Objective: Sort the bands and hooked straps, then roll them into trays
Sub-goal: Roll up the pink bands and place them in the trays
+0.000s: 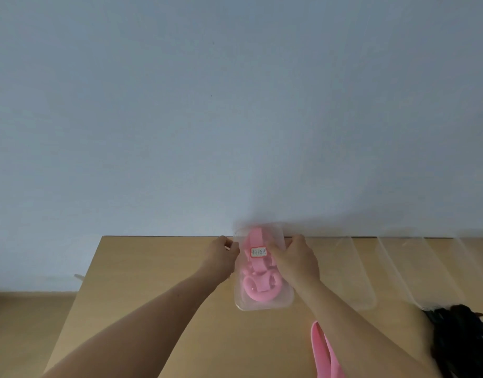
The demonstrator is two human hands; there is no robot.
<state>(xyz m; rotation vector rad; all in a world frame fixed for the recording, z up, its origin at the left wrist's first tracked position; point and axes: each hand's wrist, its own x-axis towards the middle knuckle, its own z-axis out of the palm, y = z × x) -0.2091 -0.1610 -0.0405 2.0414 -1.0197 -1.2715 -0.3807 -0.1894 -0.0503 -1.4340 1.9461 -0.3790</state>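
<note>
A clear plastic tray [285, 298] with a small white label sits near the table's far edge. Rolled pink bands [258, 289] lie inside it. My left hand [221, 255] grips the tray's left rim. My right hand [294, 257] grips its right rim near the label. A loose pink band [323, 353] lies on the table in front, near the bottom edge. A pile of black straps [461, 336] lies at the lower right.
Several more clear trays [352, 271] stand side by side to the right along the far edge. The wooden table [142, 282] ends at a pale wall behind; its left edge drops to the floor.
</note>
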